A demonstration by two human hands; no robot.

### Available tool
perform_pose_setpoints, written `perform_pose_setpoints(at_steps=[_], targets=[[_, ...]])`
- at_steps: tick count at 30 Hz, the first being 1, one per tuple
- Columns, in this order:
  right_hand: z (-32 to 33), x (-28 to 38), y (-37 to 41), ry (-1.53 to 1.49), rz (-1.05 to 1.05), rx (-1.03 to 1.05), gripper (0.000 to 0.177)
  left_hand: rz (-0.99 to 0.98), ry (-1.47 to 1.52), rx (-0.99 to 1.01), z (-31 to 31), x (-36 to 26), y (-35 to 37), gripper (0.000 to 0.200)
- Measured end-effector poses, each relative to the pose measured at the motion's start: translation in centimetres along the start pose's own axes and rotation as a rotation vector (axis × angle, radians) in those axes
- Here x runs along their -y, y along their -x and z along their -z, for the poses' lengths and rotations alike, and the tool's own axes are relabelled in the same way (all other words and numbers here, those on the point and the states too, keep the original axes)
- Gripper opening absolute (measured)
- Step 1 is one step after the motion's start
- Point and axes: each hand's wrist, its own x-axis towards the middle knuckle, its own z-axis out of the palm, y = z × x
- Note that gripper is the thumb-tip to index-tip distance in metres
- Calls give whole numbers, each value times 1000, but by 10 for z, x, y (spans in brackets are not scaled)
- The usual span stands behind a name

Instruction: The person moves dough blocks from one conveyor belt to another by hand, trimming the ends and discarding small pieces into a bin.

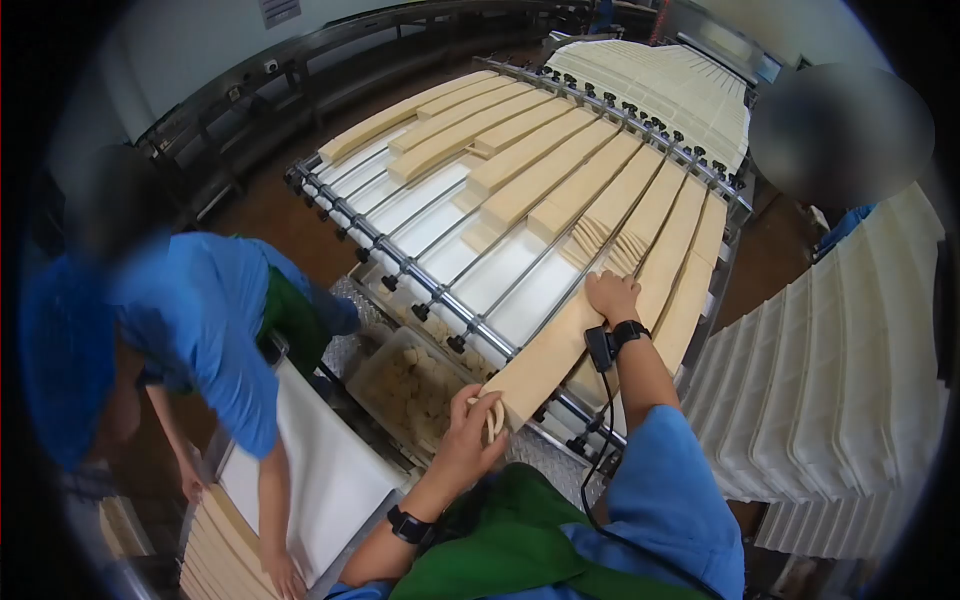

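No text can be read. A sign (280, 11) sits at the visible upper edge of the wall (200, 55), its print too small to make out.

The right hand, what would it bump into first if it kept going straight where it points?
Probably the stepped ends of the pale strips, just past the right hand. How high the hand sits is unclear.

The bright centre looks sharp, two round patches blur, and dark fisheye edges curve.
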Motion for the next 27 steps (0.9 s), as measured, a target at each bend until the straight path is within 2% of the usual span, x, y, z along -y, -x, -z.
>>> perform_pose_setpoints(at_steps=[3, 5, 6, 8, 12, 14, 19, 21, 23, 24, 26, 27], targets=[[-4, -7, -22, -21, -25, 113, 66, 10, -36, -12, -13, 4, -16, 54], [-14, -15, -31, -40, 7, -39, 65, 37, -49, -2, -20, 6, -25, 53], [-19, -18, -38, -42, 11, -35, 65, 39, -49, 8, -24, 7, -31, 52], [-22, -22, -48, -56, 57, -213, 59, 45, -52, 14, -32, 7, -42, 52], [-15, -29, -57, -9, 107, -221, 51, 102, -55, 61, -44, 2, -59, 53], [-14, -32, -56, 36, 139, -310, 44, 94, -55, 54, -49, 1, -63, 53], [1, -30, -49, 9, 75, -240, 42, 207, 4, 104, -52, -4, -72, 57], [-4, -33, -46, 8, 62, -235, 42, 174, -16, 109, -56, -2, -78, 56], [-21, -35, -43, 150, 82, -717, 39, 145, -31, 110, -63, 6, -85, 56], [-20, -31, -34, 149, 86, -720, 39, 104, 23, 92, -68, 13, -91, 54], [-19, -17, -6, 62, 256, -745, 42, 66, 77, 58, -74, 22, -93, 53], [-9, -8, 15, -84, 371, -532, 43, 42, 81, 50, -74, 24, -94, 52]])
